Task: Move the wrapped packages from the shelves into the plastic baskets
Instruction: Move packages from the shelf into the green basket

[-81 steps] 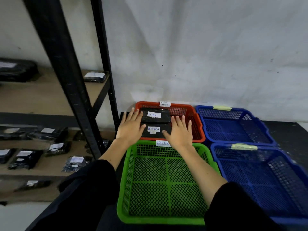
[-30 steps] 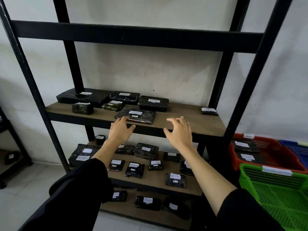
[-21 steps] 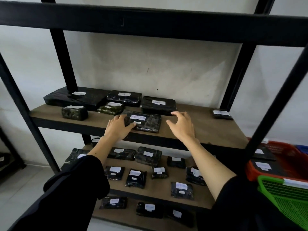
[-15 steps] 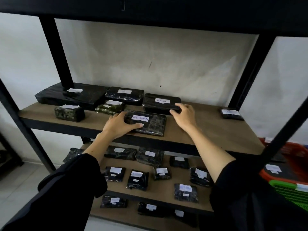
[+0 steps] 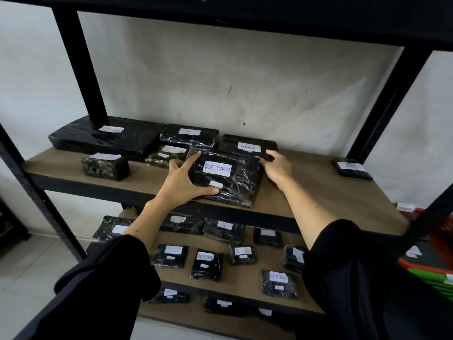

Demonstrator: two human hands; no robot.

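A flat black wrapped package with a white "RETURN" label (image 5: 228, 185) lies on the middle wooden shelf (image 5: 323, 192), its far edge tilted up. My left hand (image 5: 182, 184) grips its left edge, thumb under the near side. My right hand (image 5: 277, 168) curls its fingers over the far right corner. Behind it sits another "RETURN" package (image 5: 247, 146). The red basket (image 5: 443, 231) and green basket (image 5: 436, 278) show only as slivers at the right edge.
Other wrapped packages stand on the same shelf: a long one (image 5: 105, 138), one marked "A" (image 5: 188, 136), a small block (image 5: 105, 165), a small one far right (image 5: 351, 168). Several small packages cover the lower shelf (image 5: 245, 276). Black uprights (image 5: 81, 65) frame the rack.
I turned from the baskets to the rack and reached in. Both hands closed on the front "RETURN" package, and its far edge has lifted off the shelf.
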